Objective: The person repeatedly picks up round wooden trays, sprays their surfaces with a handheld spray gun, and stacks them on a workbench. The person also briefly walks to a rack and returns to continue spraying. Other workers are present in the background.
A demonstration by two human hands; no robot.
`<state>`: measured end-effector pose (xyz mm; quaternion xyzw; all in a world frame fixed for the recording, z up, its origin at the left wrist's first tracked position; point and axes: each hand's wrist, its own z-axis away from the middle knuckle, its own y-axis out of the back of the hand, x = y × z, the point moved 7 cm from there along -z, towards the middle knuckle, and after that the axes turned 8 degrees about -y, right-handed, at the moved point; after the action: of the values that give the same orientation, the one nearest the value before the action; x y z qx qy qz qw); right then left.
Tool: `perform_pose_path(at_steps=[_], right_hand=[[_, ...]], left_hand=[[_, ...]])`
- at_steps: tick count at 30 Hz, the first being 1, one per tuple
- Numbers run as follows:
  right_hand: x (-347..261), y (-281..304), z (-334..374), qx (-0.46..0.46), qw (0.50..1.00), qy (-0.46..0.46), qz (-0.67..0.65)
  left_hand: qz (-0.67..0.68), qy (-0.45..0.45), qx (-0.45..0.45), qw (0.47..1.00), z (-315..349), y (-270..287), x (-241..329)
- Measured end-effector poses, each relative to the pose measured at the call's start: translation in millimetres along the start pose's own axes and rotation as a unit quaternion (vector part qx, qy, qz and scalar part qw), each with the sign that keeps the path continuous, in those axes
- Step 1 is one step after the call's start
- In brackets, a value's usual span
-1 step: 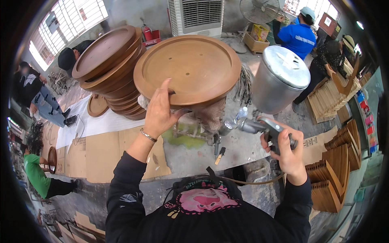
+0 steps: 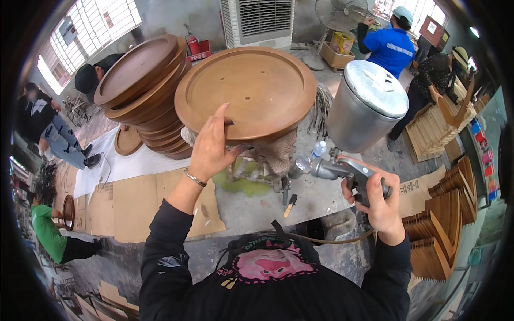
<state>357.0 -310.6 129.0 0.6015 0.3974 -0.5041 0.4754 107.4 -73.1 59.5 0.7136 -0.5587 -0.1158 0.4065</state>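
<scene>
A round brown wooden top [image 2: 246, 93] with a raised rim and small holes lies on a cloth-wrapped support [image 2: 278, 155] in front of me. My left hand [image 2: 211, 144] grips its near rim, fingers along the upper side and thumb at the lower edge. To the right, my right hand [image 2: 377, 198] is closed around a spray gun [image 2: 356, 174], whose grey front end points left. A brown hose [image 2: 342, 241] runs near my right wrist. Behind the gun stands a lidded silver metal drum [image 2: 361, 120]. A clear plastic bottle [image 2: 318, 150] is beside the gun's front end.
Stacked round wooden tops [image 2: 147, 109] stand at the left beside white sheeting and cardboard [image 2: 134, 203]. A small brush-like tool [image 2: 289, 206] lies nearby. Curved wooden pieces [image 2: 436, 235] are stacked at the right. Several people work around, including one in blue [image 2: 391, 51].
The spray gun has shifted very slightly left, and the person in blue has turned a little. My left hand stays on the rim.
</scene>
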Motion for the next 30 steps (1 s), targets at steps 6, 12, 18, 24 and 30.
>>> perform_pose_path(at_steps=[6, 12, 18, 24, 30], right_hand=[[-6.6, 19.2, 5.5, 0.082, 0.995, 0.032, 0.041], [5.1, 10.2, 2.1, 0.063, 0.998, -0.005, 0.016], [-8.4, 8.7, 7.2, 0.039, 0.999, 0.024, 0.03], [2.1, 21.4, -1.2, 0.125, 0.99, -0.004, 0.06], [0.1, 9.9, 7.9, 0.036, 0.999, 0.005, 0.016]], left_hand=[[-0.045, 0.076, -0.083, 0.993, -5.3, 33.5, -33.3], [-0.059, 0.021, 0.057, 0.996, -0.5, 1.9, 5.3], [-0.026, 0.019, -0.047, 0.998, -4.7, 4.9, 1.1], [-0.007, 0.108, 0.019, 0.994, 4.5, 20.7, -14.5], [-0.015, 0.047, 0.028, 0.998, -4.4, -14.5, 14.0]])
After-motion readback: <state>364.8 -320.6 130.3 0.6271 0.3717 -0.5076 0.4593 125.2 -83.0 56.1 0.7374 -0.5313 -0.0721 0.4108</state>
